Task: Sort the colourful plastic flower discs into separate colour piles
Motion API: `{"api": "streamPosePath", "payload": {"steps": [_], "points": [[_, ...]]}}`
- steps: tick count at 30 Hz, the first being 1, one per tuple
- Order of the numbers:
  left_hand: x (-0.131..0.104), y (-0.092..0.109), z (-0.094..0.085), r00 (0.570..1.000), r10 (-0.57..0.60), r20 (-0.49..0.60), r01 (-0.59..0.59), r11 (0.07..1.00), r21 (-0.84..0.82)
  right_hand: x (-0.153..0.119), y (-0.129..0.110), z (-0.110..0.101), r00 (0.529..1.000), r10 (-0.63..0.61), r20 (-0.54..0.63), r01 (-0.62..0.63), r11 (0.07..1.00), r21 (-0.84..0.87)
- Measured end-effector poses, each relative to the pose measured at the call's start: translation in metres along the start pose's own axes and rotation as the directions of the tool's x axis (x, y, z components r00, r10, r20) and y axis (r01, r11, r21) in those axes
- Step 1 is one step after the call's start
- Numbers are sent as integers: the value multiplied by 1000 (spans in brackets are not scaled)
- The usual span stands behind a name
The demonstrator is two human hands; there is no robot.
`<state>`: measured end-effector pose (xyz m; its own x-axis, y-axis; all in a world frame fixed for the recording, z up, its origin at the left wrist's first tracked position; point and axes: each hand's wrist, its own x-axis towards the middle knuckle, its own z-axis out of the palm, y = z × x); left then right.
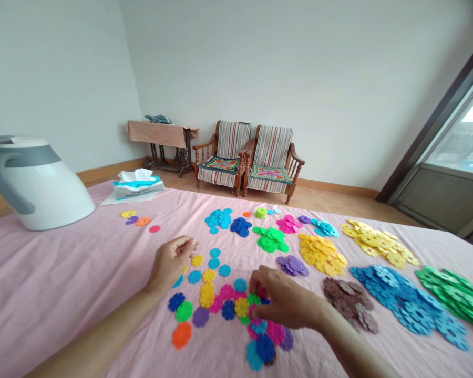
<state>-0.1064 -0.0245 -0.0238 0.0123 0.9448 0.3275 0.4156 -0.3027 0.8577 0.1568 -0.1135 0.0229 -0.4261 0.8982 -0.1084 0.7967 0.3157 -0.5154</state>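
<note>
Many notched plastic discs lie on a pink cloth. My left hand (172,262) is over the left of the loose mixed discs, near a yellow disc (197,260); its fingers are curled together, and whatever they may hold is hidden. My right hand (278,296) reaches down into the mixed discs with bent fingers, at a pink disc (256,315) beside a yellow disc (242,307). An orange disc (182,335) and a dark blue disc (265,347) lie nearer to me. Sorted piles include purple (292,265), brown (349,302) and bright green (271,239).
A white and grey jug (55,184) stands at the left, with a tissue pack (137,185) beyond it. Yellow (322,254), blue (410,299) and green piles (457,294) spread over the right side. Two wooden chairs (270,152) stand by the wall.
</note>
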Motion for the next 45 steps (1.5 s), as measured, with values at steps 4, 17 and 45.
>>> {"api": "streamPosePath", "payload": {"steps": [4,17,45], "points": [[0,2,0,1000,-7,10,7,1000,7,1,1,0,1000,15,3,-15,998,67],[1,1,0,1000,0,-5,0,1000,-13,54,69,-16,816,255,-519,-208,967,147],[1,1,0,1000,-12,-18,11,999,-40,26,-33,38,972,-72,-225,66,997,-32]]}}
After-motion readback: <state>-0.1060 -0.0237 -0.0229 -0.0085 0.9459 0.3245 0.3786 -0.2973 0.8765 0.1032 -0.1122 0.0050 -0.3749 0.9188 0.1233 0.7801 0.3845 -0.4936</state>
